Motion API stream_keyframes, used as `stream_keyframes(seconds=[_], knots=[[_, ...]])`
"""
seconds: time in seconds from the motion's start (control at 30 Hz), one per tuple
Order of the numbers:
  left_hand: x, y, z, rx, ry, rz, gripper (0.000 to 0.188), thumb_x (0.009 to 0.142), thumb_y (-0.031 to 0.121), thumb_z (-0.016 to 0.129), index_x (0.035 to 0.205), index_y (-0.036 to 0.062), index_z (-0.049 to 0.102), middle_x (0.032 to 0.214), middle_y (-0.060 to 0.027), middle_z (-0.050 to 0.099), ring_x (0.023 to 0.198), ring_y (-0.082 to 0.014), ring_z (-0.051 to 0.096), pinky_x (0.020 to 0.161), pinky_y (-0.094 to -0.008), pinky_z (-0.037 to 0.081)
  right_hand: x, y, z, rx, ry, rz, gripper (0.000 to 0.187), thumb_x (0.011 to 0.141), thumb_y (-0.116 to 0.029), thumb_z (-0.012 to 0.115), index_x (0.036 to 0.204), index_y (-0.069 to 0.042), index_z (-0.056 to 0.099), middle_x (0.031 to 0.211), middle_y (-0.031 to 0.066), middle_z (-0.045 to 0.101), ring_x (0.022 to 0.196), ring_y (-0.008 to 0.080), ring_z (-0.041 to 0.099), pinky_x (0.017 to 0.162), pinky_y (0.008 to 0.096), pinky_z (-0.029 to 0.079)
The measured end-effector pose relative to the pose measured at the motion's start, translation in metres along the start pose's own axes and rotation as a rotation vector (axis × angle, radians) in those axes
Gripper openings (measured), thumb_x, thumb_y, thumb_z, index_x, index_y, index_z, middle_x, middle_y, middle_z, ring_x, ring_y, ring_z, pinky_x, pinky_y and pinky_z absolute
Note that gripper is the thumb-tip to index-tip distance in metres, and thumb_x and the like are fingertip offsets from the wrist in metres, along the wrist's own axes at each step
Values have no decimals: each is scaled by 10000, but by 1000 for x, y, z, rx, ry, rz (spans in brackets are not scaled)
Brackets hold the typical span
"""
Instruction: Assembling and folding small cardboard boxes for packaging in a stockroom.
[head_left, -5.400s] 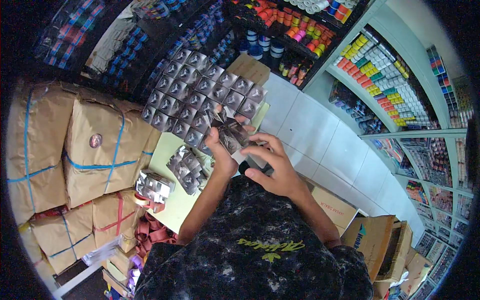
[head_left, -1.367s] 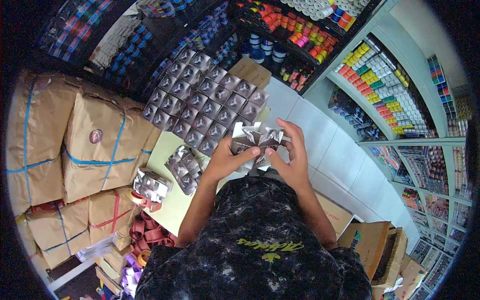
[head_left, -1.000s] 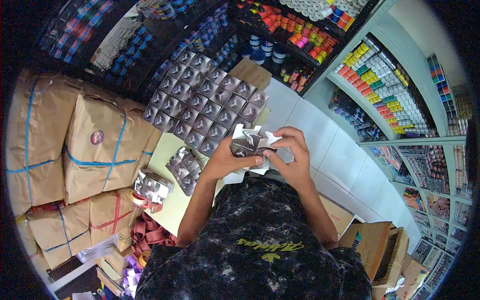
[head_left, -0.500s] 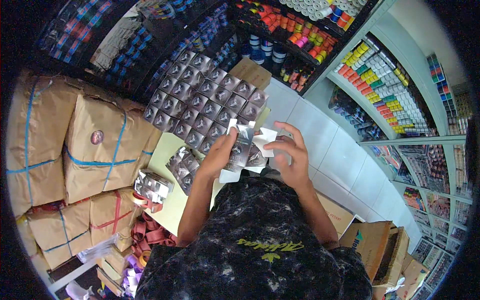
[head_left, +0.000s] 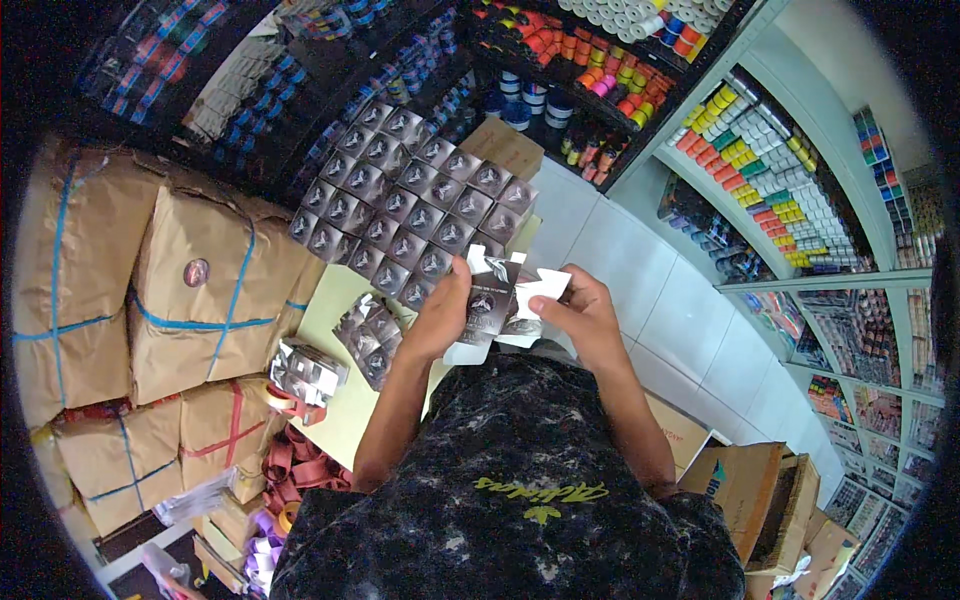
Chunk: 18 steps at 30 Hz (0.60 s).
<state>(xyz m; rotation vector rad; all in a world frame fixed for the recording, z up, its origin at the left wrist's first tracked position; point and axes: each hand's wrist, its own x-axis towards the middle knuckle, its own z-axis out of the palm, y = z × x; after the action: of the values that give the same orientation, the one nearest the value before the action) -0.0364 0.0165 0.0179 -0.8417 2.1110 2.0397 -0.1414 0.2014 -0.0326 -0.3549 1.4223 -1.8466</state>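
A small dark grey cardboard box (head_left: pixel 488 305), its white end flaps standing out, is in front of my chest. My left hand (head_left: pixel 440 315) grips it along its left side, thumb near the top. My right hand (head_left: pixel 588 318) pinches a white flap at the box's right side between thumb and fingers. White flaps also stick out at the lower end. Just beyond my hands, many matching boxes (head_left: pixel 405 205) stand in tight rows on the pale table (head_left: pixel 322 300). A smaller group of such boxes (head_left: pixel 370 338) sits left of my left forearm.
Brown paper parcels (head_left: pixel 200 290) tied with blue and red straps are stacked on the left. Bundled silvery cartons (head_left: pixel 305 372) lie at the table's left edge. Open cardboard boxes (head_left: pixel 745 500) stand at the lower right. Shelves of coloured spools (head_left: pixel 745 170) line the right side.
My right hand has gone from spread fingers to a pinch on the white flap. The box has turned slightly in my left hand, which keeps its hold.
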Motion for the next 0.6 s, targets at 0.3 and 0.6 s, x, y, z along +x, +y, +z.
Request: stream_keyframes(seconds=[0.3,0.6], knots=[[6,-17,-8,-41,-112,214,363,1018,308,630,1172,-19,662,1046,-32,706,919,-87,628,831,-272,519,-3,-14,16,25,112,-36,158,922,-145,751,926,-27,646,894,16,680,829,80,612,752,254,507],[5,-23,-17,-87,-146,307,342,859,97,809,1151,-6,664,1021,-15,708,912,-76,625,821,-255,513,-2,-13,6,147,164,27,121,1002,-156,630,1000,-35,640,933,1,642,868,86,593,745,266,504]])
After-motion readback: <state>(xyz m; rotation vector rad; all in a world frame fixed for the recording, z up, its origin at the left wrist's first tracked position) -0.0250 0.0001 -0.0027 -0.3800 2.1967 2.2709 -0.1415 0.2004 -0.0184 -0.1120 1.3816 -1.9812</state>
